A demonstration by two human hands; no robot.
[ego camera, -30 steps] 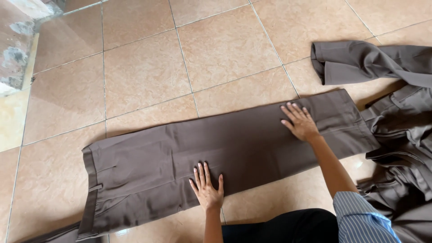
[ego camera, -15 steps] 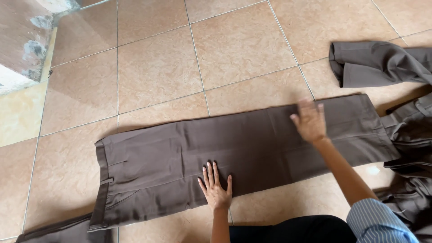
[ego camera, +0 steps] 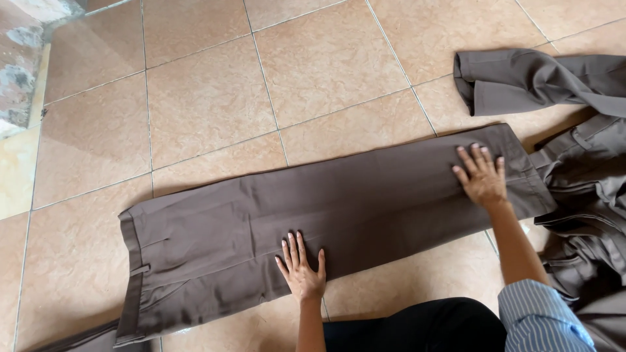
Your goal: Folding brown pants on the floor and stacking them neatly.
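Observation:
A pair of dark brown trousers (ego camera: 365,202) lies flat on the tiled floor, legs folded together, waistband at the left and hems at the right. My left hand (ego camera: 301,268) rests palm down on the near edge of the trousers around the thigh, fingers spread. Flat on the cloth close to the hem end is my right hand (ego camera: 482,175), fingers apart. Neither hand holds anything.
A heap of more brown garments (ego camera: 580,208) lies at the right, with one folded piece (ego camera: 521,81) at the upper right. Beige floor tiles (ego camera: 208,104) stretch beyond the trousers. My dark-clad knee (ego camera: 417,326) is at the bottom edge. A raised ledge (ego camera: 19,78) runs at the far left.
My right hand has slid along the trouser legs toward the hem end. The left hand stays pressed near the thigh. The view has shifted slightly.

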